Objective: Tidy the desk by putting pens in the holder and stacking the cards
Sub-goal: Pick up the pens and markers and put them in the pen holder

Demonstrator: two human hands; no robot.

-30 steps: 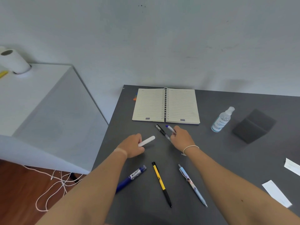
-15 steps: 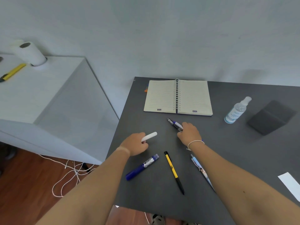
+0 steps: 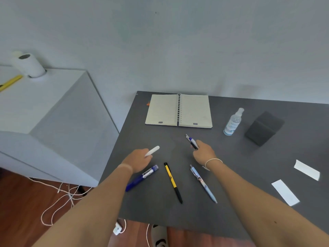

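My left hand [image 3: 138,160] is closed around a white pen [image 3: 152,151] whose end sticks out toward the notebook. My right hand [image 3: 204,153] grips two pens [image 3: 191,141], one black and one blue-and-white, their tips pointing away from me. On the dark grey desk [image 3: 231,202] lie a dark blue marker [image 3: 142,177] under my left hand, a yellow-and-black pen [image 3: 173,182] in the middle, and a light blue pen [image 3: 203,183] beside my right forearm. Two white cards [image 3: 306,169] [image 3: 284,192] lie at the right. A dark grey pen holder [image 3: 263,128] lies on its side at the back right.
An open spiral notebook [image 3: 179,111] sits at the desk's back edge, a small clear spray bottle [image 3: 233,123] to its right. A white cabinet [image 3: 41,111] stands left of the desk with a paper roll [image 3: 29,65] and a yellow tool [image 3: 10,82] on it. White cables [image 3: 58,198] trail on the wooden floor.
My right hand closed on the two pens near the notebook and lifted them off the desk. The left hand keeps hold of the white pen. The camera view shifted.
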